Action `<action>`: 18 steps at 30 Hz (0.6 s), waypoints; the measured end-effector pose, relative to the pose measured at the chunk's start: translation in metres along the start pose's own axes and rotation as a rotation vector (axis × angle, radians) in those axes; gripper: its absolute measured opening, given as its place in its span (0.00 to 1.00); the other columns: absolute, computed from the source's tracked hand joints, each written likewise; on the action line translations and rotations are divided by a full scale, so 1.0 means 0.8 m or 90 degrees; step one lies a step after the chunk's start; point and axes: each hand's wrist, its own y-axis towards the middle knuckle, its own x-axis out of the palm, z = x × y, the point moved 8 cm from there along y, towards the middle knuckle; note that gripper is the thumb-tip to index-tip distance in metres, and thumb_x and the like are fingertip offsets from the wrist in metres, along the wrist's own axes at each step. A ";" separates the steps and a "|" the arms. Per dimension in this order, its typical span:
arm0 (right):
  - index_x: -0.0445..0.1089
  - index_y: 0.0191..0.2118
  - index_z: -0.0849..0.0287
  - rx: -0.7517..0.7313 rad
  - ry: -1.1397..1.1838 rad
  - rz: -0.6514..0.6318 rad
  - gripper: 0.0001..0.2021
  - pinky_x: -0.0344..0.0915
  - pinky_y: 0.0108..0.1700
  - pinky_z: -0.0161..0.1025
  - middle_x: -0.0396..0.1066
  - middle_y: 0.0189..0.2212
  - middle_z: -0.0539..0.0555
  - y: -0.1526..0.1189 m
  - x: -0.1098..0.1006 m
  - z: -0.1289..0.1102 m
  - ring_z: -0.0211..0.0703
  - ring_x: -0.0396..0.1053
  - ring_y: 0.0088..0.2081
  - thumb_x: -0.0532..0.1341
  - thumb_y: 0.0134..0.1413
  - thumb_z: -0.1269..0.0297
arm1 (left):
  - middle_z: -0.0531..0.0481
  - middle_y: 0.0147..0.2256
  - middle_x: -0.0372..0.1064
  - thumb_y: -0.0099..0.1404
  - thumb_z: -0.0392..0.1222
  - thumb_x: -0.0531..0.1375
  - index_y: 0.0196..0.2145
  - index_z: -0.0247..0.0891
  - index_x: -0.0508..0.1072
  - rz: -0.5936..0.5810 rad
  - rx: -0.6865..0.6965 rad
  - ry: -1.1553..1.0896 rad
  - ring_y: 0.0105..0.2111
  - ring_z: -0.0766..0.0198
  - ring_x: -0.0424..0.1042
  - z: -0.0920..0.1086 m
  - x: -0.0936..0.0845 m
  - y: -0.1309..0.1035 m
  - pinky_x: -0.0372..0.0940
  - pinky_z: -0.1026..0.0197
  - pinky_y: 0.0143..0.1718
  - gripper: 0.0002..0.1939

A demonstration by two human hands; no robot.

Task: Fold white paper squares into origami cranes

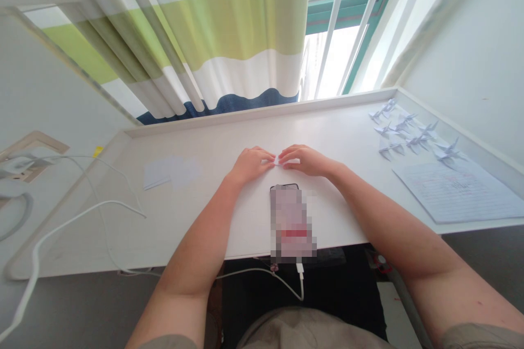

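A small piece of folded white paper point(277, 161) lies between my hands above the middle of the white desk. My left hand point(252, 163) pinches its left side with the fingertips. From the other side, my right hand point(303, 160) closes its fingertips on the paper too. Most of the paper is hidden behind the fingers, so its shape cannot be made out. Just in front of the hands, nearer my body, lies a phone point(289, 218) with a blurred-out screen.
White paper sheets point(158, 173) lie at the left. Several folded paper cranes point(417, 140) stand at the back right, behind a written-on sheet point(458, 191). A white cable point(82, 210) crosses the left side; a charging plug point(300, 271) hangs at the phone. The desk has a raised rim point(262, 114).
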 end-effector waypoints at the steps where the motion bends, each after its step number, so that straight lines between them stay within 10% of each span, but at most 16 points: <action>1: 0.85 0.46 0.48 0.004 -0.003 0.000 0.09 0.69 0.62 0.57 0.83 0.53 0.54 0.000 0.000 0.001 0.54 0.77 0.54 0.66 0.67 0.63 | 0.54 0.52 0.83 0.72 0.43 0.65 0.45 0.49 0.86 -0.001 0.001 -0.003 0.56 0.53 0.77 -0.001 0.000 0.000 0.66 0.46 0.63 0.09; 18: 0.81 0.42 0.54 0.038 -0.007 0.068 0.10 0.69 0.57 0.53 0.82 0.42 0.58 0.004 -0.003 0.001 0.54 0.75 0.48 0.61 0.70 0.63 | 0.51 0.50 0.83 0.73 0.44 0.63 0.46 0.49 0.86 0.030 -0.039 -0.080 0.56 0.53 0.76 -0.010 -0.001 -0.004 0.69 0.49 0.63 0.10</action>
